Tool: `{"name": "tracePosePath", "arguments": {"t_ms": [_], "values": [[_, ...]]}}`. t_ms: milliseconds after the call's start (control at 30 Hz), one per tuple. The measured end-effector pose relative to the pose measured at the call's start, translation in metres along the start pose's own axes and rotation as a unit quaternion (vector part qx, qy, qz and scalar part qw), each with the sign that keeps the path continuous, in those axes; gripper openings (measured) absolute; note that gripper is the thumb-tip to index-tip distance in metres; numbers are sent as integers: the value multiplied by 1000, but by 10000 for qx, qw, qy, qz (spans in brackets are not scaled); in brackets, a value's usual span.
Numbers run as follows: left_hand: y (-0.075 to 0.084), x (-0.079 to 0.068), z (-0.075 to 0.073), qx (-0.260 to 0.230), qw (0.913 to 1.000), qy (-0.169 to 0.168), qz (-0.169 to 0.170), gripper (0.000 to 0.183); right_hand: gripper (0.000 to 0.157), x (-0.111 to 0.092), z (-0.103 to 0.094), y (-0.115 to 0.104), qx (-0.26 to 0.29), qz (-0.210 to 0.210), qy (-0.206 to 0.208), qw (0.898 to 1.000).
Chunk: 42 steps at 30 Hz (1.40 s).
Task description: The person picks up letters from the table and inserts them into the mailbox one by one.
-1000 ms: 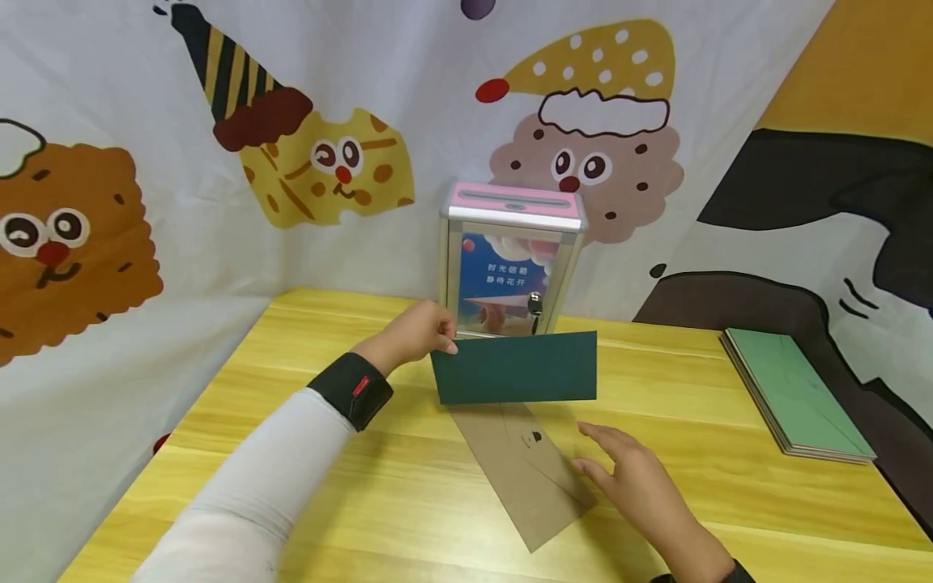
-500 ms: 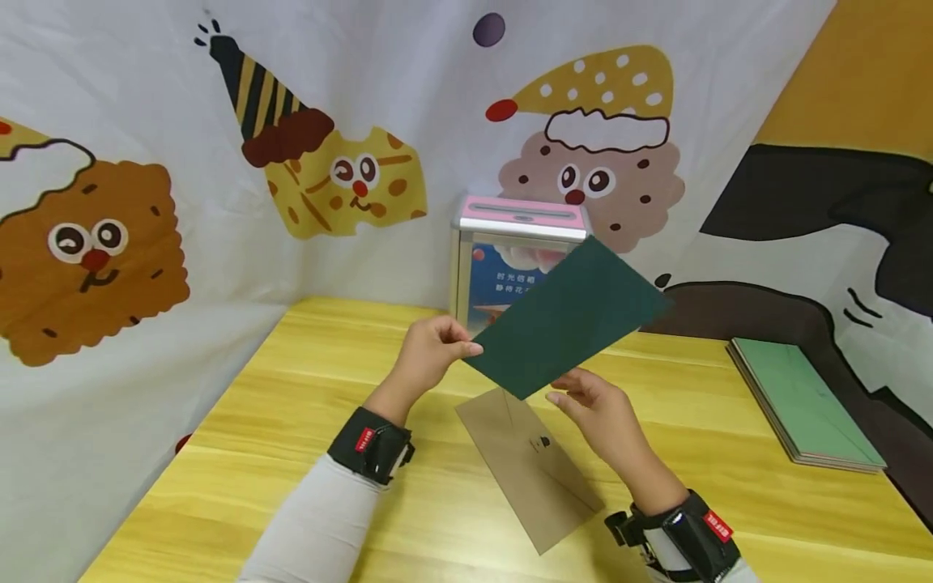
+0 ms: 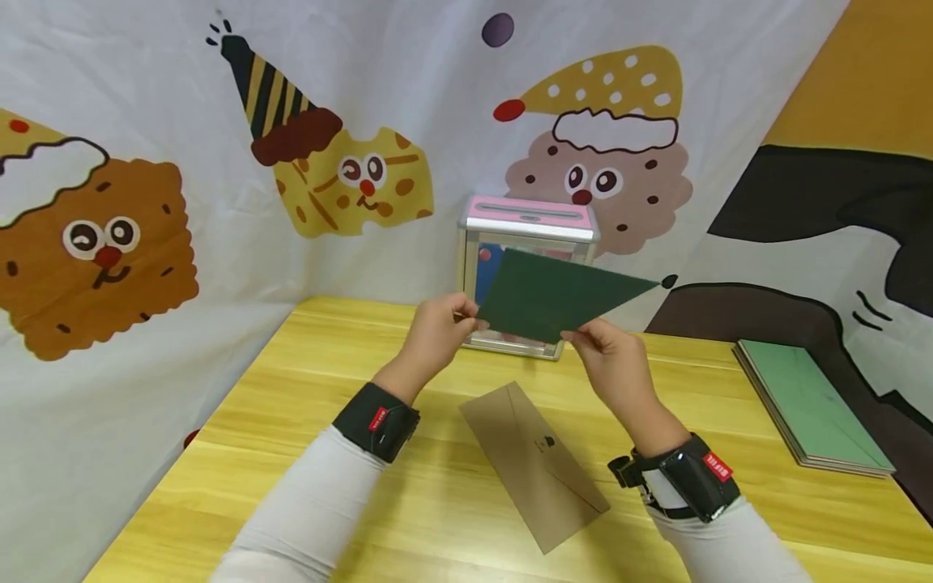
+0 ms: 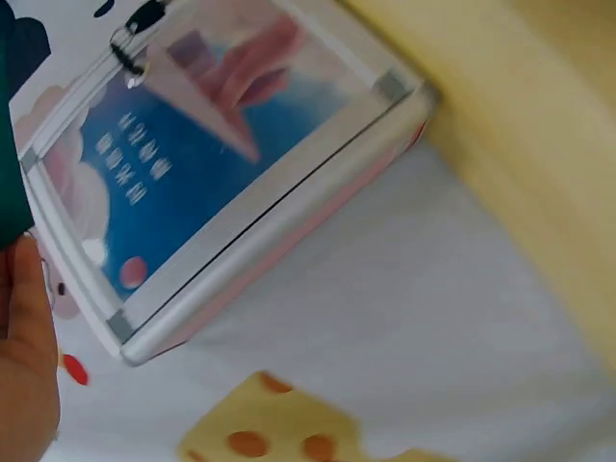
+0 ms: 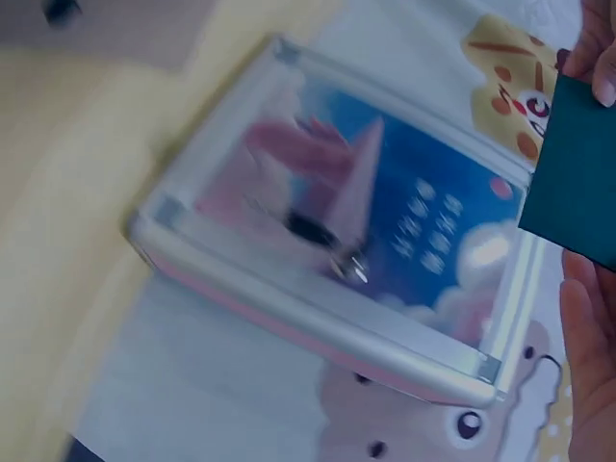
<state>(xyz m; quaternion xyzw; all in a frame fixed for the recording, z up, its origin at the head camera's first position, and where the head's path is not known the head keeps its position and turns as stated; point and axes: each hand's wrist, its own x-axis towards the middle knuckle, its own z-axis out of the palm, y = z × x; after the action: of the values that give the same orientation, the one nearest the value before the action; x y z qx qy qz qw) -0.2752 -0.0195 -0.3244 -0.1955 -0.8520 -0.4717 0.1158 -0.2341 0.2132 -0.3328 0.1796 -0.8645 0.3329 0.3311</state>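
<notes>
A dark green envelope is held up in front of the letter box, tilted away with its far corner pointing right. My left hand pinches its left corner between thumb and fingers. At the near right corner my right hand pinches it too. The green paper shows at the right edge of the right wrist view, with fingers at two of its corners. A brown kraft envelope lies on the table below, flap side up, with a small dark mark on it.
The letter box has a pink slotted top, a clear front and a lock with keys. A stack of green and brown envelopes lies at the table's right side. A cartoon-printed cloth hangs behind the wooden table.
The green envelope has been raised and turned from lying level to slanting. My right hand has come up from beside the kraft envelope and taken hold of its near right corner.
</notes>
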Motion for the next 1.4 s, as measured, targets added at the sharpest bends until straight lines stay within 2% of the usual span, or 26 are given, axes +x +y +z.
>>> {"name": "tracePosePath", "arguments": {"t_ms": [67, 200, 367, 500, 633, 767, 967, 1133, 1267, 1400], "values": [[9, 11, -5, 515, 9977, 129, 423, 6, 3, 15, -4, 1, -172, -522, 248, 9982], [26, 35, -13, 1214, 9862, 635, 927, 10, 9, 48, -13, 1, -350, -958, 454, 9937], [38, 66, -18, 1142, 9808, 1177, 1051, 15, 10, 87, -17, 1, -493, -1230, 743, 9884], [41, 86, -19, 1068, 9780, 1401, 1117, 15, 12, 111, -15, 6, -635, -1475, 993, 9820], [42, 101, -19, 1318, 9738, 1437, 1173, 14, 14, 129, -13, 11, -613, -1531, 1032, 9809], [42, 115, -18, 1572, 9707, 1387, 1171, 14, 15, 142, -13, 15, -673, -1455, 903, 9829], [37, 132, -17, 1864, 9654, 1340, 1233, 14, 19, 154, -12, 20, -916, -770, 251, 9925], [31, 143, -13, 2180, 9673, 960, 869, 16, 24, 157, -9, 28, -1155, -394, -283, 9921], [27, 149, -11, 2307, 9678, 739, 685, 17, 28, 160, -6, 34, -1139, -494, -378, 9915], [24, 154, -10, 2387, 9655, 715, 750, 17, 28, 165, -5, 39, -1194, -667, -391, 9898]]}}
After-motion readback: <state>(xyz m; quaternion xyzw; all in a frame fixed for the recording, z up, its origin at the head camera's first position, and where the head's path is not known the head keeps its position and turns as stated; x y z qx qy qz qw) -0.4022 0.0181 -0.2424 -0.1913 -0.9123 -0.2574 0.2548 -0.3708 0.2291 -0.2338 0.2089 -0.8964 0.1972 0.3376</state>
